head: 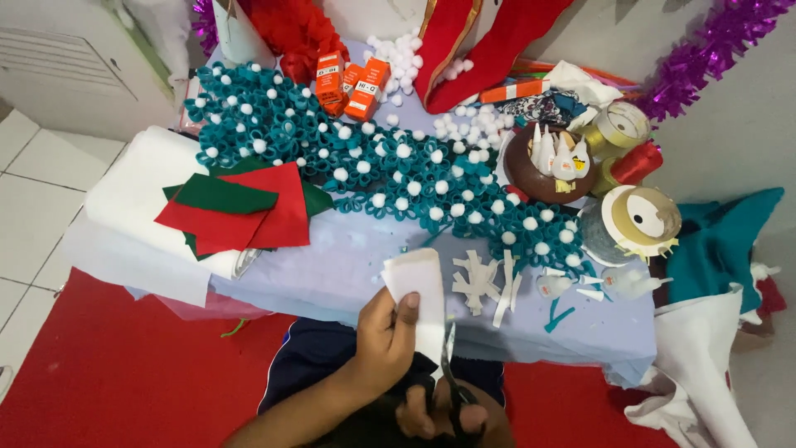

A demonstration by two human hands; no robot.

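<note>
White felt piece [419,290]: matt, soft cloth. Scissors [452,373]: dark metal blades. Red and green felt sheets [240,207]: matt, fibrous cloth. Teal felt loops [414,178]: matt, topped with fluffy white pompoms. Tinsel [705,54]: glossy purple foil. Brown bowl [531,178]: smooth, glossy.

a white felt piece [419,290], folded and upright, is pinched at its left edge; black-handled scissors [452,373] cut into its lower edge.

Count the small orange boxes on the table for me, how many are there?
3. The orange boxes sit in a cluster at the table's far edge: one on the left, a partly hidden one in the middle, one on the right. More may lie hidden behind.
</note>
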